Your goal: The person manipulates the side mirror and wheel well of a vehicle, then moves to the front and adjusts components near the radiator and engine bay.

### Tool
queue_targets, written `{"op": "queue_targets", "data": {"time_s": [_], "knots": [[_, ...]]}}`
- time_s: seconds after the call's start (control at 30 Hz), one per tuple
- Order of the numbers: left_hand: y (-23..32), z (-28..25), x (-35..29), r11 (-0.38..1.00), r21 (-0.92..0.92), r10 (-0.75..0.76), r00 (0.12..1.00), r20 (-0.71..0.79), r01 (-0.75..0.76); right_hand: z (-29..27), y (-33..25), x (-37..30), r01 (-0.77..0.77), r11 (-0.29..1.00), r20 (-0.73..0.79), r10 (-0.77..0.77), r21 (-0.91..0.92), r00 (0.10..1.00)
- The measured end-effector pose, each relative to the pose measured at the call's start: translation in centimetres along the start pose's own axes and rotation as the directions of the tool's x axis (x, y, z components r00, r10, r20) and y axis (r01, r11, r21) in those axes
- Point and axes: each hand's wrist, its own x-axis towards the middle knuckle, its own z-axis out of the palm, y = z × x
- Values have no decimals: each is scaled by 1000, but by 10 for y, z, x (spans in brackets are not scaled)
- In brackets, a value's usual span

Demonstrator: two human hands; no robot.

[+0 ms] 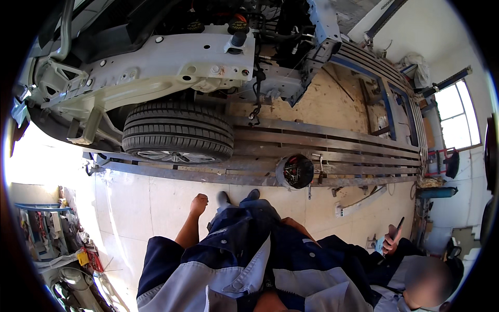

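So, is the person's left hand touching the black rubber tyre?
No, pale tiled floor and a long grey metal rail show between the left hand and the tyre.

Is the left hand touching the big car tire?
Apart: the head view shows tiled floor and a metal rail between the left hand and the car tire.

Wheel point(179, 132) left of bucket point(281, 172), window point(457, 115) far right
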Motion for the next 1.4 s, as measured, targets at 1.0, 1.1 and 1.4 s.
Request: {"op": "queue_targets", "data": {"time_s": [1.0,1.1,1.4], "knots": [[-19,-11,-5,997,-3,-81,997,9,81,1,-39,-12,68,996,-584,-22,56,812],[-21,-8,-10,996,11,-93,996,-15,93,1,-29,-6,97,994,-560,-54,48,827],[-6,-6,-16,993,68,-99,995,-25,101,-1,-18,2,49,999,-554,-40,3,832]]}}
